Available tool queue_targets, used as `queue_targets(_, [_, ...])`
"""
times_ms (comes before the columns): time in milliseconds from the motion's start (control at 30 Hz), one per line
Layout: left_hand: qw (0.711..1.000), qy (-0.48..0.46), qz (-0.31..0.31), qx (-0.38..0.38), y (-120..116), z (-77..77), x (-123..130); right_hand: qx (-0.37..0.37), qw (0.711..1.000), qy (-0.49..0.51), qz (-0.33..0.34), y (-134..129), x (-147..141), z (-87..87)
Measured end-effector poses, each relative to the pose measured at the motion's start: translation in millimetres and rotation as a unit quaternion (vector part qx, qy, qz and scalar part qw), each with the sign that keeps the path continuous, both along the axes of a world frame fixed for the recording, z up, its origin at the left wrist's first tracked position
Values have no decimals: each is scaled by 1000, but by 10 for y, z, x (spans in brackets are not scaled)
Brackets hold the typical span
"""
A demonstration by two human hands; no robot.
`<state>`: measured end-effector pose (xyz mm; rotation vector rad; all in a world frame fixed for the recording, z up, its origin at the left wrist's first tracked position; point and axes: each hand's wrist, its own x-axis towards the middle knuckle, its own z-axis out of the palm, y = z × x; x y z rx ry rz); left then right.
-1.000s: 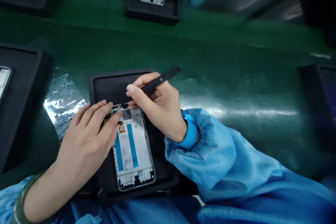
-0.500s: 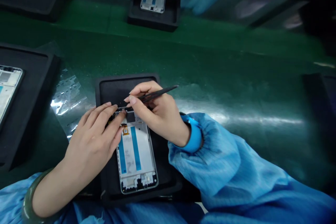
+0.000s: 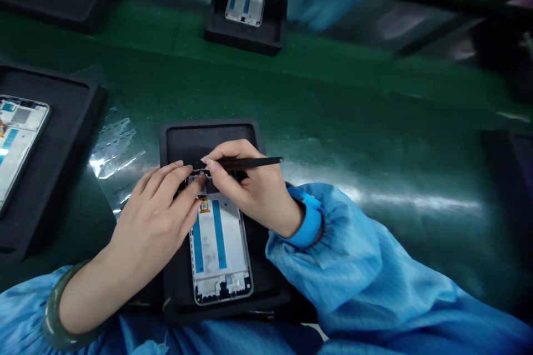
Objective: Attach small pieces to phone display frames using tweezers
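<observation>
A phone frame (image 3: pixel 222 244) with two blue strips and a small orange flex piece lies in a black tray (image 3: pixel 177 283). My left hand (image 3: pixel 160 213) rests over its upper left edge, fingertips pressed on the top end. Dark tweezers (image 3: pixel 258 162) are pinched in my right hand (image 3: pixel 256 191), above the top edge of the frame. Their tips are hidden by the fingers, and whether they grip any part cannot be seen.
Another black tray (image 3: pixel 70 105) with a phone frame (image 3: pixel 20 138) stands at the left, beside clear plastic film (image 3: pixel 119 147). Two more trays with frames stand at the back, one central (image 3: pixel 275 28). A dark object (image 3: pixel 508 161) is at the right edge.
The tweezers have swung from slanting upward to nearly level, and my right hand has lowered slightly. The view has shifted a little; my left hand stays on the frame.
</observation>
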<state>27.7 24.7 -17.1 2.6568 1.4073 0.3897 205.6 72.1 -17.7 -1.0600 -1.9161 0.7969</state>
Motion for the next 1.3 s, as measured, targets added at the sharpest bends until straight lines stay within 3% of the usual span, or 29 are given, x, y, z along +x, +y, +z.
queue_targets(333, [1000,-12,3,-2,1,-1,-6,23,999,-40,-6,-35,-22,12])
queue_targets(500, [1000,-16,8,-5,-3,-2,-7,71,996,-57,7,-31,-41,-9])
queue_targets(767, [1000,-14,13,14,-6,-8,-3,177,956,-205,110,-84,-14,32])
queue_targets(1167, [1000,-19,12,-5,-15,11,-18,134,987,-92,-18,-50,-71,-45])
queue_targets(1300, [1000,-21,15,-5,-18,13,-12,88,992,-72,-58,-30,-60,-10])
